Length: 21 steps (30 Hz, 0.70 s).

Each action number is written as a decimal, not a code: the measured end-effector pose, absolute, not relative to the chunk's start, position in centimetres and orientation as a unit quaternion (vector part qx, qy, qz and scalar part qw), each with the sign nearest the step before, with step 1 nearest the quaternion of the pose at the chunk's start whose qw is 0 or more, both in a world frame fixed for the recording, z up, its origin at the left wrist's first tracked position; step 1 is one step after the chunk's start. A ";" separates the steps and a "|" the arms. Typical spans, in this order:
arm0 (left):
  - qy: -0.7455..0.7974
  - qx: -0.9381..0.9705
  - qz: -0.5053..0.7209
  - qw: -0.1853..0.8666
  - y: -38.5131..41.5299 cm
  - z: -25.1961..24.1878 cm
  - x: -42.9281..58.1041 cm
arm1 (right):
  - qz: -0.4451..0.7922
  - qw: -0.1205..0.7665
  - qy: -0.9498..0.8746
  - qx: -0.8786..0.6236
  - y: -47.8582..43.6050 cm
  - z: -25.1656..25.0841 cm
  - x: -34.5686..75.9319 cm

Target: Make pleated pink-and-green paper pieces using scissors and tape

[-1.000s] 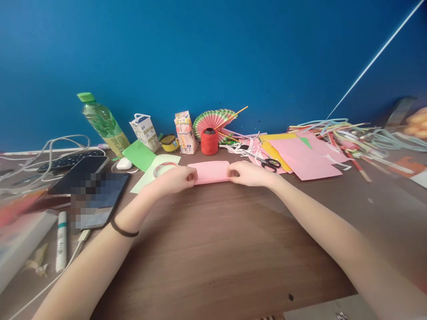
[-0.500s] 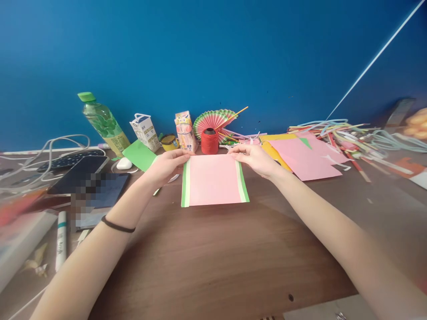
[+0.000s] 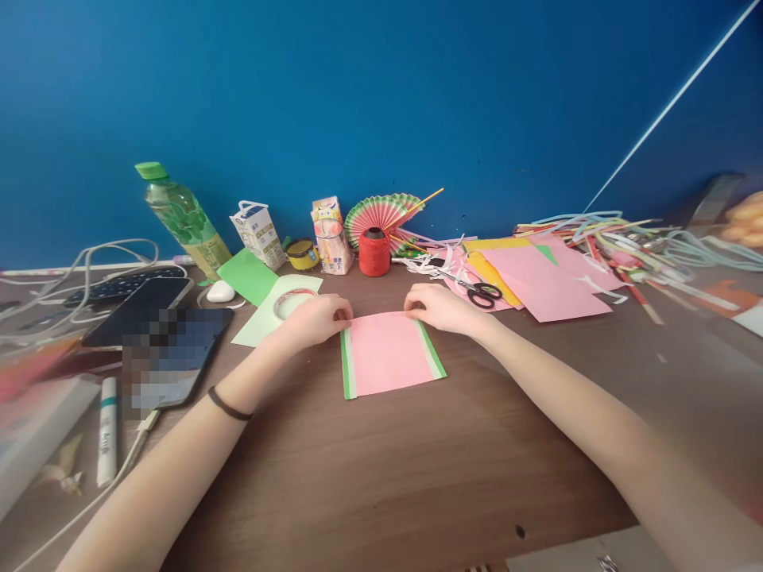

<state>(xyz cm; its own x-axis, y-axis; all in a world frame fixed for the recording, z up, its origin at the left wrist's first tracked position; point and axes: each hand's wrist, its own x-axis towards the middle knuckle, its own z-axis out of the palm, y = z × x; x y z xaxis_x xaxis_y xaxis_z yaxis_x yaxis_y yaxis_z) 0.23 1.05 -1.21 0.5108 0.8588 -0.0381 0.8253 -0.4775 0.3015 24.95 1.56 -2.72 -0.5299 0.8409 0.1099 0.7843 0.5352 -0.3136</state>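
A pink sheet of paper (image 3: pixel 392 353) with pale and green strips down both sides is held close above the brown desk, or touches it; I cannot tell which. My left hand (image 3: pixel 322 319) pinches its far left corner. At the far right corner, my right hand (image 3: pixel 438 307) has the edge between thumb and fingers. Beside my left hand lies a roll of tape (image 3: pixel 292 296) on a pale green sheet (image 3: pixel 256 327), partly hidden by that hand. Black-handled scissors (image 3: pixel 484 295) rest just beyond my right hand.
Along the blue wall stand a green-capped bottle (image 3: pixel 182 214), a carton (image 3: pixel 261 237), a decorated box (image 3: pixel 331 238), red thread (image 3: pixel 374 254) and a pleated paper fan (image 3: pixel 381 216). Pink sheets (image 3: pixel 542 278) lie right. Phones (image 3: pixel 203 342), cables and a marker (image 3: pixel 108 433) lie left.
Both hands have come down and nearer with the pink sheet, which has tilted slightly. The tape roll, pale green sheet and scissors now show beyond them.
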 end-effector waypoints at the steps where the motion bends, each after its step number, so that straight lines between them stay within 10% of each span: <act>1: 0.487 0.861 0.062 0.132 1.0 -1.3 0.3 | 0.114 0.125 -0.866 -0.471 1.5 -2.7 24.9; 21: 0.435 0.896 0.014 0.087 1.2 -1.5 0.3 | 0.165 0.095 -0.884 -0.427 1.6 -2.2 25.1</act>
<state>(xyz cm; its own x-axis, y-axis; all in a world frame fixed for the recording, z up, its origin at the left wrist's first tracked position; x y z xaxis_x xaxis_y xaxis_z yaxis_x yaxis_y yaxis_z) 0.34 1.24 -1.46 0.6209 0.7823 -0.0501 0.7773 -0.6061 0.1684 25.10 1.64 -2.25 -0.6180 0.7857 0.0267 0.7229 0.5813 -0.3735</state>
